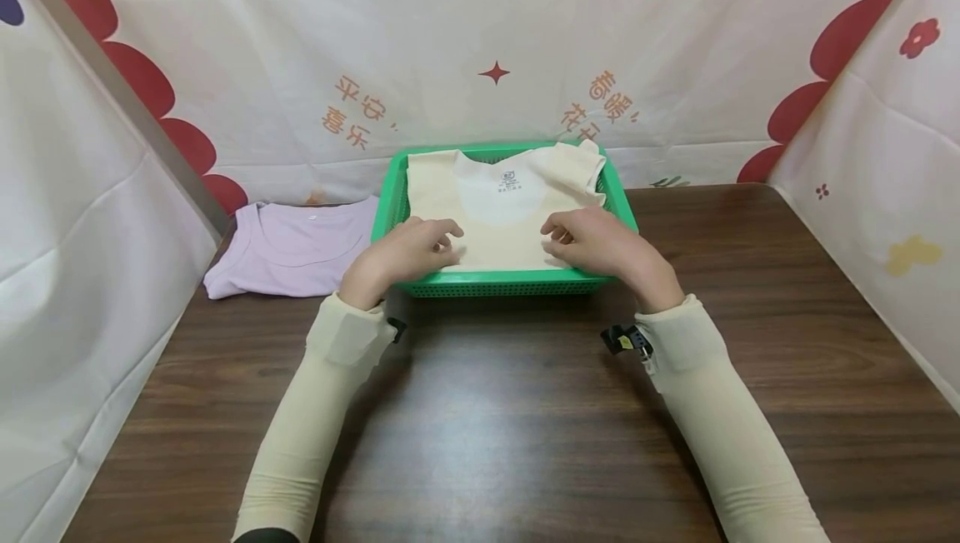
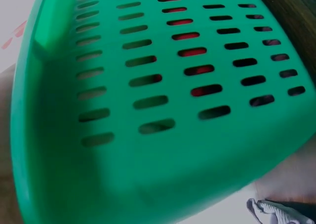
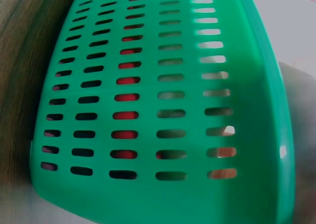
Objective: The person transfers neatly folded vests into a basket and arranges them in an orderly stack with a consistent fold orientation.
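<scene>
A cream shirt point(image 1: 495, 231) with a paler round patch and dark neck print lies folded in a green plastic basket point(image 1: 510, 287). One corner of it is folded up at the back right. My left hand point(image 1: 412, 247) is over the shirt's near left part, its fingers loosely bent. Over the near right part is my right hand point(image 1: 596, 239), fingers bent in the same way. No cloth shows pinched in either hand; whether the fingertips touch the shirt is hard to see. Both wrist views are filled by the basket's slotted wall point(image 2: 163, 179), point(image 3: 123, 199).
A folded lilac top point(image 1: 300, 247) lies on the brown wooden table point(image 1: 487, 426), left of the basket. Something red point(image 3: 126, 115) shows through the basket's slots. A white patterned cloth point(image 1: 450, 52) hangs behind the table and along its sides.
</scene>
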### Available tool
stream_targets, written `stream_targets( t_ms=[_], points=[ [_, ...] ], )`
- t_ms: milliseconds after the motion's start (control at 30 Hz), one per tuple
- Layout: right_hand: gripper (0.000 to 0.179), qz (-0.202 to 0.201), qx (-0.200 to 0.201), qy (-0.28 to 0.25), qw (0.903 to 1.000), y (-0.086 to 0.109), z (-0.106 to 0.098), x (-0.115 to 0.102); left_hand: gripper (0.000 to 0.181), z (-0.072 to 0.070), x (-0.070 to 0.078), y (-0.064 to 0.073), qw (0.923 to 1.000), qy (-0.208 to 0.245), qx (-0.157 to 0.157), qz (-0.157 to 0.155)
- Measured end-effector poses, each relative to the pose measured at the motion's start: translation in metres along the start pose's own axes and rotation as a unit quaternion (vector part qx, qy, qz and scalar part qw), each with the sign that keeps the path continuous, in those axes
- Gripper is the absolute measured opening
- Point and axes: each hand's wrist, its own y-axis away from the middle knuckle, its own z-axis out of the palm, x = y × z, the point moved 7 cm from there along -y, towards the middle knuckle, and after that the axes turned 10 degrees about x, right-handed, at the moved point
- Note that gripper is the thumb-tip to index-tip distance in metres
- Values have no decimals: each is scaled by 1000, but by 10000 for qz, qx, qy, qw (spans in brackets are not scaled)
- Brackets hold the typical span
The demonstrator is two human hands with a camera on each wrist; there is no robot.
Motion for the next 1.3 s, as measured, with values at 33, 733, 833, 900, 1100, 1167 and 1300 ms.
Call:
stream_targets(
  t_ms=[33,733,833,900,1100,1167,1300],
  points=[
    [30,-19,83,49,10000,0,-1,-1,41,-1,0,0,10000,-14,61,19],
    [17,-646,755,-1146,9884,11,-7,-68,27,-42,-1,22,9757,-148,2147,422],
    [17,-809,687,-1144,9878,13,-5,-81,26,-47,-4,29,9693,-115,2407,495],
    [17,-883,663,-1139,9873,13,-3,-90,26,-50,-9,35,9661,-32,2534,499],
    [17,-1093,604,-1284,9838,13,6,-116,31,-61,-26,54,9525,379,2980,494],
    [18,-1177,569,-1359,9821,13,11,-125,32,-64,-33,59,9480,416,3120,482],
    [21,-1473,491,-1595,9749,11,24,-151,32,-66,-53,70,9414,319,3335,383]
  ],
)
